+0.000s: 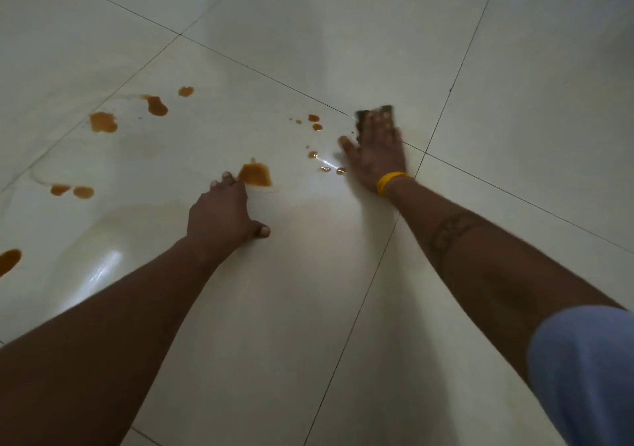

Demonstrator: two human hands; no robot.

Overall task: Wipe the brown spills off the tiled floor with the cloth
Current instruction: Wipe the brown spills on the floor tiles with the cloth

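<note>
My right hand point(375, 150) lies flat with straight fingers on a dark cloth point(377, 110), pressing it to the pale tiled floor point(343, 274); only the cloth's far edge shows past my fingertips. Small brown drops point(314, 123) sit just left of it. My left hand point(223, 212) rests on the floor on its fingertips, beside a larger brown puddle point(255, 175). More brown spills lie further left: a blot point(103, 122), a streak point(157, 105), a spot point(185, 91), a pair point(72, 191) and one at the left edge point(8, 261).
Dark grout lines point(377, 267) cross the glossy floor. A faint wet smear point(113, 239) shines at the lower left. A yellow band point(391, 179) circles my right wrist and a blue sleeve point(586, 370) shows at the lower right.
</note>
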